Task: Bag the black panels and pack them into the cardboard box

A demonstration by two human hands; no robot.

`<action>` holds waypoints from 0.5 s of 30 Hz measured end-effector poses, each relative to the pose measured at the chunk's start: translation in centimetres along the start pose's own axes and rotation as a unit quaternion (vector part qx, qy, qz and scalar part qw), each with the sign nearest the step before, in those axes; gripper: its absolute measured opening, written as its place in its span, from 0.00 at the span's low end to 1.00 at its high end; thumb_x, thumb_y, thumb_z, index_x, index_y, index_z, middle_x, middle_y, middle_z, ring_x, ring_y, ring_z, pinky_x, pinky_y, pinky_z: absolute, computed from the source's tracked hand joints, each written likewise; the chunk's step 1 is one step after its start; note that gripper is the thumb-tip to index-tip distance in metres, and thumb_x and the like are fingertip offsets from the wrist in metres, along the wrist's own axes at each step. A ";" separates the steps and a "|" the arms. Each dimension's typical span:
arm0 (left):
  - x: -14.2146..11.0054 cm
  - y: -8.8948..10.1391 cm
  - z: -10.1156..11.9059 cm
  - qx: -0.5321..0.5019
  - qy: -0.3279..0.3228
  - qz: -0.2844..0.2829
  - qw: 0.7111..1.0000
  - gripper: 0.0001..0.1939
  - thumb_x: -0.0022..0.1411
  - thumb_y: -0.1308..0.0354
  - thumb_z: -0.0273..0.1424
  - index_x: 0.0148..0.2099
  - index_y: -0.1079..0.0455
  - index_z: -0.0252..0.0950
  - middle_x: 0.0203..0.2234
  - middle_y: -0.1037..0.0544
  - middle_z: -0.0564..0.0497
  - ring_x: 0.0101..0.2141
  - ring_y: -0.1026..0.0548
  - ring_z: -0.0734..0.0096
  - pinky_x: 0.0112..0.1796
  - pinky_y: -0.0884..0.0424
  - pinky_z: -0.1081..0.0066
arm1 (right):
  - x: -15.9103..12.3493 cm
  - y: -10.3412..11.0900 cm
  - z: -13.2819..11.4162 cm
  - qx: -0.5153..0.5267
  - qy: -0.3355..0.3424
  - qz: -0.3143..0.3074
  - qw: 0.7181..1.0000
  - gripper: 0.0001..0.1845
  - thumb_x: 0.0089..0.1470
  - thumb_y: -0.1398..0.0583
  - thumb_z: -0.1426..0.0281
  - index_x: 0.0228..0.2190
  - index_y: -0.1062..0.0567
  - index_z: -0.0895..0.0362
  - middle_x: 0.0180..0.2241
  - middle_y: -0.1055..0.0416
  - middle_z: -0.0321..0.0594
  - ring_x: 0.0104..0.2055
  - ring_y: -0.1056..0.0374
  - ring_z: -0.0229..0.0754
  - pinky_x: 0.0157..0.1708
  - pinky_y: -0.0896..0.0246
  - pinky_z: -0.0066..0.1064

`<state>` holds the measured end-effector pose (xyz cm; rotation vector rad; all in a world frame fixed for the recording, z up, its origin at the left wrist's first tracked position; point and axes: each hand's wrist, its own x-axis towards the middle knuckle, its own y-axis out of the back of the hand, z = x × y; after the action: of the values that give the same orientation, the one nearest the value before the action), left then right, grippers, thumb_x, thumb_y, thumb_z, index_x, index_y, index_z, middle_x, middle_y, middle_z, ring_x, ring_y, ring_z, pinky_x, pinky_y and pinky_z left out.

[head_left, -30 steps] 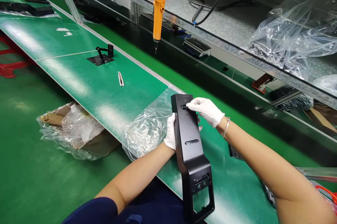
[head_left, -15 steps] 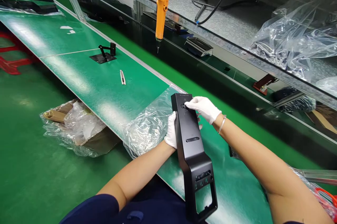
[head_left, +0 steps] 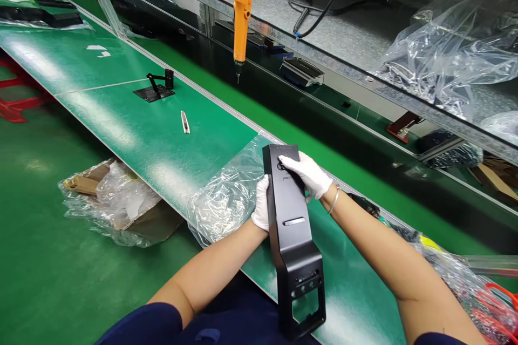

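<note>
A long black housing (head_left: 288,202) with a bend, a slot and a square opening at its lower end is held up in front of me, over the green bench. My left hand (head_left: 261,203), in a white glove, is closed round its left edge; the fingers behind it are hidden. On the other side my gloved right hand (head_left: 309,173) grips the upper right edge, its thumb lying on the face by a small round hole. Just left of the housing a clear plastic bag (head_left: 226,199) lies crumpled on the bench.
An orange electric screwdriver (head_left: 243,13) hangs point down beyond the bench. Farther along the green bench (head_left: 133,129) lie a utility knife (head_left: 185,122) and a black jointed stand (head_left: 157,86). Plastic-wrapped parts (head_left: 453,275) are at right; a plastic-lined box (head_left: 117,199) stands on the floor.
My right hand has gone from pinching at the hole with its fingertips to gripping the housing's edge, thumb on the face. The housing has tilted slightly, and the view has shifted a little.
</note>
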<state>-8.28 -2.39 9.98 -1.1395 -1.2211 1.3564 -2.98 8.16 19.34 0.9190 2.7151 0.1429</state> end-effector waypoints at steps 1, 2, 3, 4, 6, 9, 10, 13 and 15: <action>0.0 0.0 -0.1 0.003 -0.006 0.009 1.000 0.30 0.65 0.47 0.50 0.59 0.30 0.33 0.47 0.19 0.41 0.52 0.23 0.47 0.60 0.34 0.48 | 0.1 -0.2 0.1 0.003 0.013 0.002 1.000 0.25 0.51 0.31 0.52 0.44 0.25 0.56 0.40 0.22 0.38 0.35 0.28 0.38 0.34 0.31 0.27; -0.1 0.0 -0.2 0.006 -0.010 0.019 1.000 0.30 0.66 0.48 0.50 0.58 0.29 0.33 0.46 0.18 0.41 0.52 0.23 0.48 0.60 0.34 0.49 | 0.1 -0.3 0.3 -0.001 0.023 0.002 1.000 0.24 0.51 0.31 0.53 0.43 0.24 0.56 0.40 0.22 0.38 0.36 0.28 0.38 0.37 0.31 0.27; -0.1 0.0 -0.3 0.008 -0.014 0.029 0.999 0.29 0.67 0.49 0.50 0.57 0.28 0.33 0.46 0.18 0.42 0.51 0.23 0.49 0.59 0.33 0.51 | 0.2 -0.3 0.6 -0.010 0.030 0.001 1.000 0.24 0.52 0.31 0.53 0.42 0.24 0.56 0.40 0.22 0.38 0.37 0.28 0.39 0.38 0.31 0.28; -0.1 0.0 -0.4 0.009 -0.016 0.039 0.999 0.29 0.67 0.50 0.50 0.56 0.26 0.33 0.45 0.18 0.42 0.50 0.22 0.50 0.59 0.32 0.52 | 0.3 -0.3 0.9 -0.016 0.032 0.001 0.999 0.23 0.52 0.31 0.52 0.41 0.23 0.56 0.39 0.22 0.38 0.38 0.28 0.39 0.39 0.31 0.28; -0.2 0.1 -0.7 0.007 -0.014 0.056 0.998 0.28 0.69 0.51 0.50 0.53 0.25 0.32 0.43 0.17 0.42 0.47 0.21 0.52 0.57 0.30 0.55 | 0.5 -0.2 1.5 -0.018 0.023 0.005 1.000 0.23 0.51 0.32 0.51 0.38 0.23 0.57 0.36 0.22 0.38 0.37 0.29 0.40 0.37 0.32 0.29; -0.1 0.3 -0.8 0.002 -0.015 0.058 0.998 0.25 0.68 0.49 0.49 0.51 0.24 0.34 0.41 0.16 0.44 0.42 0.19 0.55 0.54 0.28 0.57 | 0.5 0.0 1.9 -0.008 0.017 0.008 1.000 0.23 0.53 0.33 0.50 0.37 0.24 0.57 0.34 0.23 0.37 0.35 0.29 0.40 0.35 0.33 0.29; -0.1 0.4 -0.7 0.003 -0.013 0.049 0.999 0.25 0.67 0.48 0.49 0.50 0.24 0.34 0.41 0.16 0.45 0.42 0.19 0.55 0.54 0.28 0.57 | 0.5 0.1 1.8 -0.009 0.030 0.001 1.000 0.22 0.53 0.33 0.51 0.38 0.24 0.56 0.35 0.23 0.37 0.35 0.29 0.40 0.36 0.32 0.28; -0.2 0.5 -0.6 0.009 -0.008 0.010 1.000 0.27 0.64 0.46 0.52 0.51 0.24 0.34 0.43 0.16 0.44 0.44 0.19 0.54 0.57 0.29 0.55 | 0.1 0.2 1.5 0.010 0.067 -0.025 0.997 0.22 0.57 0.37 0.49 0.40 0.25 0.55 0.40 0.23 0.38 0.40 0.28 0.41 0.41 0.31 0.30; -0.2 0.6 -0.6 0.016 -0.008 0.006 1.000 0.29 0.64 0.45 0.52 0.53 0.24 0.34 0.45 0.17 0.43 0.44 0.19 0.54 0.56 0.28 0.55 | -0.2 0.2 1.3 -0.001 0.086 -0.011 0.996 0.23 0.57 0.37 0.49 0.43 0.25 0.55 0.43 0.23 0.39 0.43 0.28 0.43 0.45 0.31 0.33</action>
<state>-7.73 -2.51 9.31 -1.1158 -1.2016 1.3917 -2.35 8.25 18.14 0.9161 2.8798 0.2305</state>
